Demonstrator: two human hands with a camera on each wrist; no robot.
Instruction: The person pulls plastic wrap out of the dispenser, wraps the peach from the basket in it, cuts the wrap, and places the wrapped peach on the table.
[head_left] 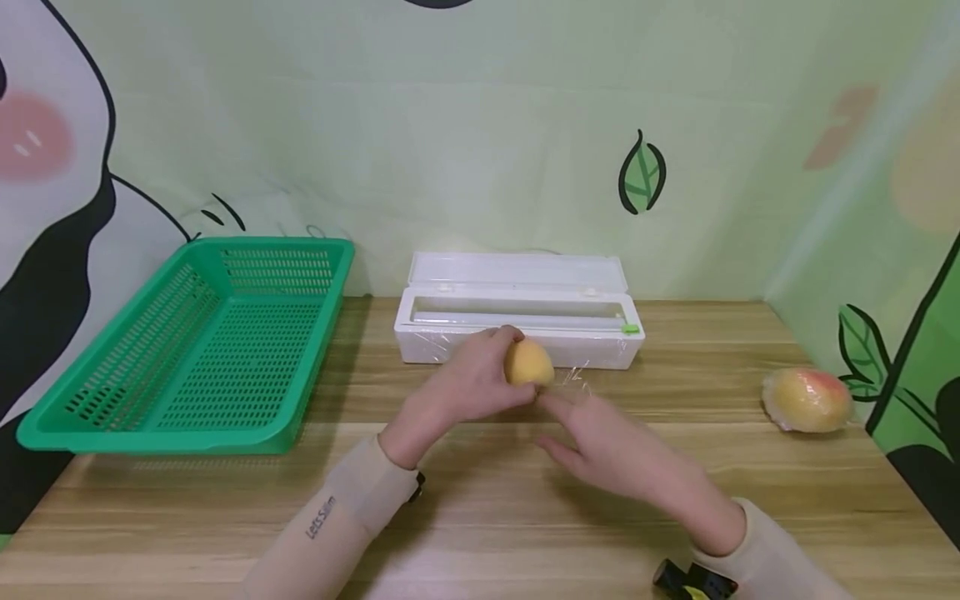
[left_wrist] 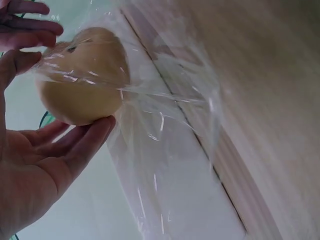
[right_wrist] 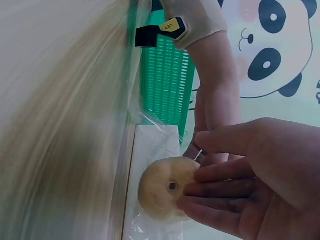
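Left hand (head_left: pixel 471 377) grasps the yellow fruit (head_left: pixel 529 363), right hand (head_left: pixel 611 440) extends nearly straight fingers; it's probably light, bruisable, slippery in film (left_wrist: pixel 160 107), best cradled round its middle

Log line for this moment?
left grip: holds yellow fruit; right grip: beside it, contact unclear; plastic film: partly over fruit; white box: lid open; wrapped fruit: at right

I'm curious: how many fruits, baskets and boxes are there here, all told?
Fruits: 2 (yellow fruit in the left hand, red-and-yellow fruit on the table)
Baskets: 1 (green basket)
Boxes: 1 (white box)
Total: 4
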